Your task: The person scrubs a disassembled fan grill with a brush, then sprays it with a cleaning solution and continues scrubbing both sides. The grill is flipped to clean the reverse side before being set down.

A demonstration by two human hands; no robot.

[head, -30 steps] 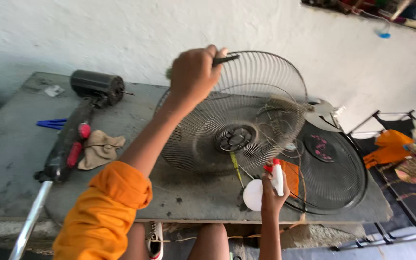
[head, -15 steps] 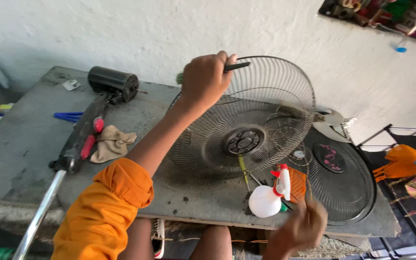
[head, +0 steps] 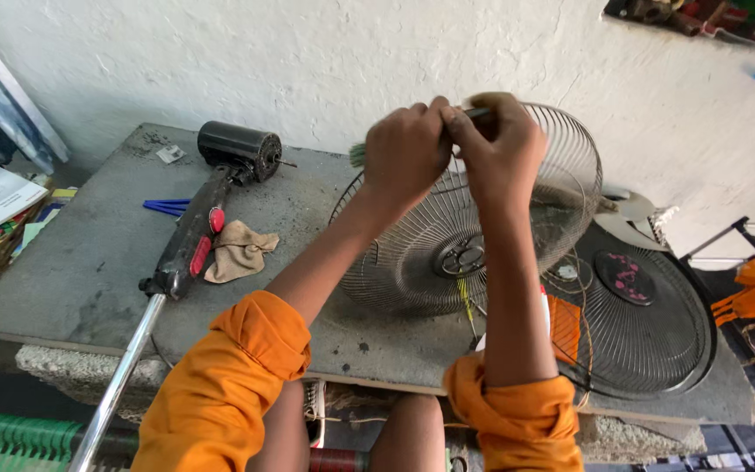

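Atop fan guard rim: both hands (gripping brush).

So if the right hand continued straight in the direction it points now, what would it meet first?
The right hand points up the picture, away from the person, over the rim of the tilted wire fan guard. Past the rim, the white plaster wall seems to come first, though depth is hard to judge from one view.

Left hand: raised at the far centre, fingers curled shut, knuckles upward. Right hand: closed likewise, pressed against the left. Both forearms are extended away from the body, bare below rolled orange sleeves.
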